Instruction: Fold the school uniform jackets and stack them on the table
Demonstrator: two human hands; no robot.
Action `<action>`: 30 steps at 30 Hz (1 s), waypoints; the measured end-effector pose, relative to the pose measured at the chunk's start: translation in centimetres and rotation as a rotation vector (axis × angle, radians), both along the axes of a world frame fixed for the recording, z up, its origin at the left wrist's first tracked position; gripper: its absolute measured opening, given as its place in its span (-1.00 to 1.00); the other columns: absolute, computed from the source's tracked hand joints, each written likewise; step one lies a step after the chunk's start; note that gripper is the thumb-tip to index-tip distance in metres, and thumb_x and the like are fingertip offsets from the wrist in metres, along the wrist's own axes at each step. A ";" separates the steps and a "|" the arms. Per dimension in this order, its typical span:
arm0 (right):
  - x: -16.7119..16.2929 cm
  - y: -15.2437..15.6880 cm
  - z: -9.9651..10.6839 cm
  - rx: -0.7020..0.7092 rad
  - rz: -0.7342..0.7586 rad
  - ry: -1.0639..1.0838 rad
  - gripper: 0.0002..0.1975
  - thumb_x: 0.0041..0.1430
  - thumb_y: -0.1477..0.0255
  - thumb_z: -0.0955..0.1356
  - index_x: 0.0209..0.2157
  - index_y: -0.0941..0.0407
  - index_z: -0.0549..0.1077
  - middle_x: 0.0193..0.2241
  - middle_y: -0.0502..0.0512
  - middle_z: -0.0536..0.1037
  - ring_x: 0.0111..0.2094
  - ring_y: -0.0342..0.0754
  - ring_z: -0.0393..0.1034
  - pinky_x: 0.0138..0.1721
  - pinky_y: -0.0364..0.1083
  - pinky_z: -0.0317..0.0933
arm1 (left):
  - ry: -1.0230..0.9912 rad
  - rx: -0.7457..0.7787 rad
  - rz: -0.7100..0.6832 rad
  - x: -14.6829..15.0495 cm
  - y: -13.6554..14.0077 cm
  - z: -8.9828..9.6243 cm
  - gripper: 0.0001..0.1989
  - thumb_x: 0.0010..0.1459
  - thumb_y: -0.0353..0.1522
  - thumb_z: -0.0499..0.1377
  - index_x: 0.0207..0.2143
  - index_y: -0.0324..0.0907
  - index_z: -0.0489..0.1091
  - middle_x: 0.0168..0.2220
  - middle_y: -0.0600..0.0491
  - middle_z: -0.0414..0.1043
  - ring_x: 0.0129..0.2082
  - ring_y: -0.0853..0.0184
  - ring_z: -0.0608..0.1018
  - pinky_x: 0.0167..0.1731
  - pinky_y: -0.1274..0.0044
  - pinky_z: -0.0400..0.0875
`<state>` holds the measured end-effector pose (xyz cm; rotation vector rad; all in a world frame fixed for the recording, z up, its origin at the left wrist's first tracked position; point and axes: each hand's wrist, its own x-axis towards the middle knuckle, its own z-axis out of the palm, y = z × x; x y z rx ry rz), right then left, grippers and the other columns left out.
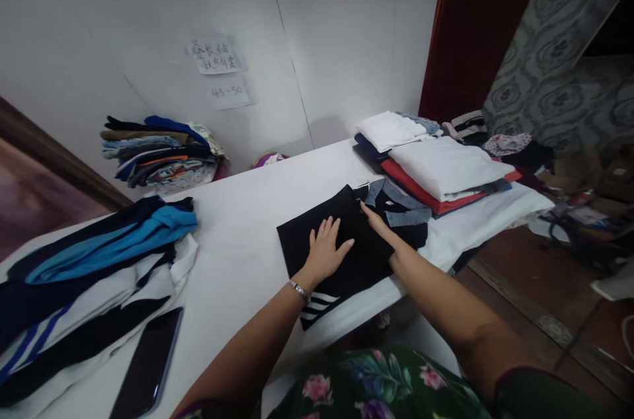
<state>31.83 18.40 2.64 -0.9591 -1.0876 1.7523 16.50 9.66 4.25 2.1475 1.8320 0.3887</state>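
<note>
A black garment (297, 234), folded over itself, lies at the front edge of the table, with white stripes at its near left corner. My left hand (327, 250) rests flat on top of it, fingers spread, a silver band around the wrist. Along the fold on the right, my right hand (377, 222) lies on edge with its fingers stretched forward, touching the cloth. A grey-blue denim-like collar (391, 191) on black cloth shows just beyond the right hand; whether it belongs to the same garment I cannot tell.
Folded clothes with a white piece (446, 164) on top are stacked at right. Loose blue, white and black clothes (109, 247) lie at left, beside a dark phone (148, 363). Another clothes pile (163, 151) stands by the wall. The white table (232, 221) ends close to my body.
</note>
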 end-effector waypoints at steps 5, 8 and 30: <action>1.9 -0.8 0.8 -0.193 0.153 0.076 -0.37 0.21 -0.08 0.16 -0.10 0.16 0.47 -0.28 0.22 0.62 -0.23 0.09 0.54 -0.17 0.05 0.41 | 0.035 -0.005 -0.064 0.7 -0.2 -0.8 -0.32 0.24 -0.02 -0.05 0.32 -0.12 -0.02 0.37 -0.12 -0.14 0.37 0.12 -0.07 0.27 0.10 -0.24; 2.6 -1.1 1.7 -0.166 0.173 0.017 -0.55 0.13 0.11 0.36 -0.05 0.11 0.44 -0.24 0.19 0.62 -0.25 0.07 0.54 -0.18 0.05 0.43 | 0.009 -0.028 -0.074 0.6 -0.2 -0.5 -0.35 0.25 -0.04 -0.04 0.30 -0.11 0.02 0.37 -0.11 -0.10 0.36 0.13 -0.05 0.27 0.10 -0.23; 11.0 5.6 5.3 0.093 0.000 -0.316 -0.52 -0.05 0.51 0.40 -0.02 0.05 0.41 -0.22 0.05 0.62 -0.31 -0.01 0.52 -0.19 -0.02 0.40 | -0.643 -0.058 0.539 -8.9 -1.7 -1.2 -0.39 0.21 -0.11 0.08 0.24 -0.16 0.13 0.18 -0.17 0.30 0.14 0.13 0.40 0.11 0.32 0.32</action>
